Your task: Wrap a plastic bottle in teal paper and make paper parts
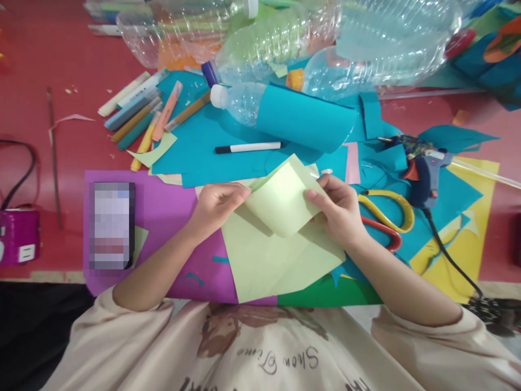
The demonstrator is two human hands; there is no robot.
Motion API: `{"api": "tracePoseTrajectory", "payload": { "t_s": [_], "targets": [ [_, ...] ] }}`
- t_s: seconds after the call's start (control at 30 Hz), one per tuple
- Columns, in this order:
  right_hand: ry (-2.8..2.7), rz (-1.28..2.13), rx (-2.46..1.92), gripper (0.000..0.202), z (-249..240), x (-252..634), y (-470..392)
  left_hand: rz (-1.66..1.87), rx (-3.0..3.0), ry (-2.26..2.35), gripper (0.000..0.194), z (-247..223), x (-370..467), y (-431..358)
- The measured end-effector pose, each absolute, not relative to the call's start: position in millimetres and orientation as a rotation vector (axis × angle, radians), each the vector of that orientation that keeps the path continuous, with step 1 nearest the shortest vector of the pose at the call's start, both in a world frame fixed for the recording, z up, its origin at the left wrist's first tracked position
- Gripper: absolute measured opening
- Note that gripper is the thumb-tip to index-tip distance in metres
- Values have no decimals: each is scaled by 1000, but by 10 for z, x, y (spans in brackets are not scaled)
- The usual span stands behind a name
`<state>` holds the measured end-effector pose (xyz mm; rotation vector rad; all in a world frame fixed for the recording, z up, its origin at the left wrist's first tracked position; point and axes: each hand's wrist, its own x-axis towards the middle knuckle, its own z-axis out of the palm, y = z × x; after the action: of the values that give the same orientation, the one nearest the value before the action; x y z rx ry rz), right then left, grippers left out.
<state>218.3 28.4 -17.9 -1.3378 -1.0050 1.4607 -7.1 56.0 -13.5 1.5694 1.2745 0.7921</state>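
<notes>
A small piece of pale green paper (285,201) is bent into a curve between my two hands. My left hand (222,206) pinches its left edge between thumb and fingers. On the other side my right hand (337,209) grips the right edge, thumb in front and fingers behind; these fingers are partly hidden. Beneath it lies a larger pale green sheet (260,271). Scissors with a yellow and a red handle loop (391,206) lie just right of my right hand. A black-and-white marker (248,147) rests on blue paper beyond the held piece.
A bottle wrapped in blue paper (301,117) and several clear bottles (374,65) lie at the back. Markers (136,108) cluster at the back left. A glue gun (425,176) with a cord lies right. A phone (112,225) rests on purple paper (171,212).
</notes>
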Motion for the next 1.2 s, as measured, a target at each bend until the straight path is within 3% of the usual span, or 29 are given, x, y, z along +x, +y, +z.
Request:
{"api": "tracePoseTrajectory", "payload": {
  "t_s": [0.3, 0.53, 0.7, 1.2],
  "targets": [
    [-895, 1344, -1279, 27, -214, 2154, 311, 925, 1507, 1308, 32, -121, -61, 591],
    [-1148, 1188, -1217, 14, -249, 2185, 295, 1019, 1401, 1348, 33, -136, -52, 591],
    [-1330, 1081, -1209, 11, -246, 2207, 300, 988, 1448, 1333, 15, -135, -50, 584],
    [-1209, 1412, -1223, 17, -153, 2149, 285, 968, 1316, 1240, 19, -119, -15, 561]
  ]
}}
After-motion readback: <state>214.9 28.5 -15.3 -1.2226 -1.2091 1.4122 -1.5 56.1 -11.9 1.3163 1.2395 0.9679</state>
